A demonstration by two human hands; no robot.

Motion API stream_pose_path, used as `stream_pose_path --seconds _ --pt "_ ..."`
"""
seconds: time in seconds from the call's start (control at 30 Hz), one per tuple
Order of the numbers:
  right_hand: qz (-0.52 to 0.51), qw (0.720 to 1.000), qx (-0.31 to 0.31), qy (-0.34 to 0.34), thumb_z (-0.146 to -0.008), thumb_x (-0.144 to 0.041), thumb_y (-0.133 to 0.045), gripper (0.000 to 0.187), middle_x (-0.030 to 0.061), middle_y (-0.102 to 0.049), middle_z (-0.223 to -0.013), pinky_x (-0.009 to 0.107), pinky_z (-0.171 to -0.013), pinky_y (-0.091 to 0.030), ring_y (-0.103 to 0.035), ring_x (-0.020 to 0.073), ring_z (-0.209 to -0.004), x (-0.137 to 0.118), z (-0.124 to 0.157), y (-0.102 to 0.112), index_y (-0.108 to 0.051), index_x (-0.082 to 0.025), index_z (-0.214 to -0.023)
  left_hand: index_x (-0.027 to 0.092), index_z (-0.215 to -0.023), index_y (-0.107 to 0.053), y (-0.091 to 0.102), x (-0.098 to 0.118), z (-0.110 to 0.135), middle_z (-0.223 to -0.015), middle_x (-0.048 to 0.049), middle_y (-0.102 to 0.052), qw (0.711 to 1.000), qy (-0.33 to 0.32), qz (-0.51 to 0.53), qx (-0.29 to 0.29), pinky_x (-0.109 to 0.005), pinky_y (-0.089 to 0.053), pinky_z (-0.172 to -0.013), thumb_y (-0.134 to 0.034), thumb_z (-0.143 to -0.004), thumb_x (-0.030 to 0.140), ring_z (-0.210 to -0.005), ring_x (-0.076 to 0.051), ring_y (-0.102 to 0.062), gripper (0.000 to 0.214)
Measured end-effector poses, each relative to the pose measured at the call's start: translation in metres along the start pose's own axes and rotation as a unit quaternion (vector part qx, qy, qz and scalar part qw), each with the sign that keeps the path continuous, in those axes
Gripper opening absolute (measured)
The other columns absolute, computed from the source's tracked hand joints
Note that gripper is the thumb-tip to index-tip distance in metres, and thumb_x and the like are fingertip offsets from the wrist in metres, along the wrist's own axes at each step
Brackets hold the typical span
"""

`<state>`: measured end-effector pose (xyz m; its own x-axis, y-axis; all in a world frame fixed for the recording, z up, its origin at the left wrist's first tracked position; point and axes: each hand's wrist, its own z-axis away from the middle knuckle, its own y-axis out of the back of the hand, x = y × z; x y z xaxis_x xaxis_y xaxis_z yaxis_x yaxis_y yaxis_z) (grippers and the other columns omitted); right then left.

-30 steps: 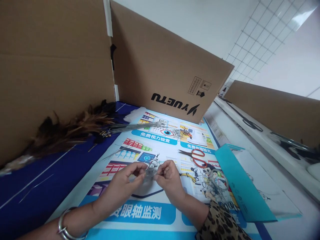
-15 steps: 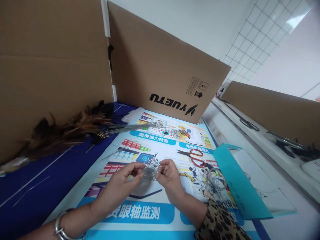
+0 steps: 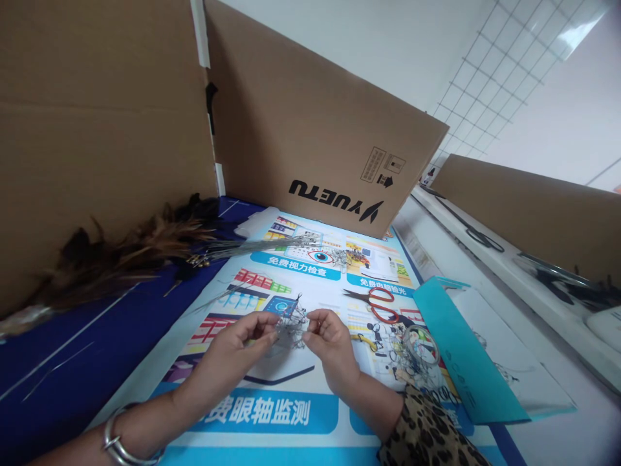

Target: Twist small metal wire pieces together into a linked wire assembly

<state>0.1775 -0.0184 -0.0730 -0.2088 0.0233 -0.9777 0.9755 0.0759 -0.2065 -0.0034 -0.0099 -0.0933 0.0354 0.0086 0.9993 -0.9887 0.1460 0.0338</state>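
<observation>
The left hand (image 3: 248,338) pinches a tangled silver-grey wire cluster (image 3: 292,323); the right hand (image 3: 332,342) curls opposite, its grip unclear.

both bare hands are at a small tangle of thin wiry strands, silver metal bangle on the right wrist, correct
Wrong wrist: the head view shows the silver metal bangle on the left wrist. The bare left hand and right hand are at the small tangle of thin wiry strands.

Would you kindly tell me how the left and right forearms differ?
The left forearm carries a silver bangle, while the right forearm shows none. The left forearm is otherwise uncovered where visible; the right forearm runs into a leopard-print sleeve. Left hand and right hand are both beside thin wire pieces.
</observation>
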Motion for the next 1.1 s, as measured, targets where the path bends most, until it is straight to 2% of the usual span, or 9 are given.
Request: stream_pose_path --seconds 0.2,0.57,0.83,1.1 --pt "0.024 1.000 0.011 -0.008 -0.073 -0.020 -0.060 0.014 -0.0026 -0.049 -0.062 0.022 -0.054 -0.031 -0.042 0.0090 -0.057 -0.002 0.001 0.001 -0.062 -0.017 -0.086 0.018 -0.104 -0.053 0.001 -0.004 -0.003 -0.081 -0.0012 -0.056 0.999 0.025 0.029 -0.024 -0.026 -0.042 -0.069 -0.060 -0.076 0.034 -0.076 -0.016 -0.054 0.033" --pt "-0.013 0.999 0.035 -0.021 -0.075 -0.018 -0.057 0.009 -0.0040 -0.048 -0.058 0.022 -0.051 -0.030 -0.041 0.0078 -0.051 0.001 -0.005 0.008 -0.060 -0.017 -0.083 0.018 -0.102 -0.054 0.000 0.002 -0.003 -0.078 -0.0004 -0.055 0.999 0.032 0.039 -0.018 -0.026 -0.040 -0.068 -0.062 -0.075 0.033 -0.075 -0.015 -0.051 0.031" --pt "-0.076 0.996 0.038 -0.041 -0.075 -0.016 -0.055 0.011 0.0001 -0.056 -0.072 0.022 -0.051 -0.032 -0.045 0.0074 -0.052 -0.001 -0.008 0.010 -0.059 -0.017 -0.085 0.018 -0.103 -0.054 0.001 -0.001 -0.004 -0.079 -0.0004 -0.054 0.998 0.034 0.041 -0.024 -0.025 -0.039 -0.068 -0.061 -0.075 0.033 -0.075 -0.015 -0.050 0.032" --pt "-0.105 0.993 0.021 -0.054 -0.077 -0.017 -0.054 0.009 0.0000 -0.055 -0.070 0.023 -0.051 -0.032 -0.044 0.0074 -0.051 -0.001 -0.010 0.012 -0.059 -0.017 -0.084 0.018 -0.101 -0.054 0.002 0.001 -0.003 -0.080 -0.0009 -0.055 0.998 0.033 0.041 -0.025 -0.026 -0.039 -0.069 -0.060 -0.077 0.034 -0.076 -0.016 -0.050 0.030"
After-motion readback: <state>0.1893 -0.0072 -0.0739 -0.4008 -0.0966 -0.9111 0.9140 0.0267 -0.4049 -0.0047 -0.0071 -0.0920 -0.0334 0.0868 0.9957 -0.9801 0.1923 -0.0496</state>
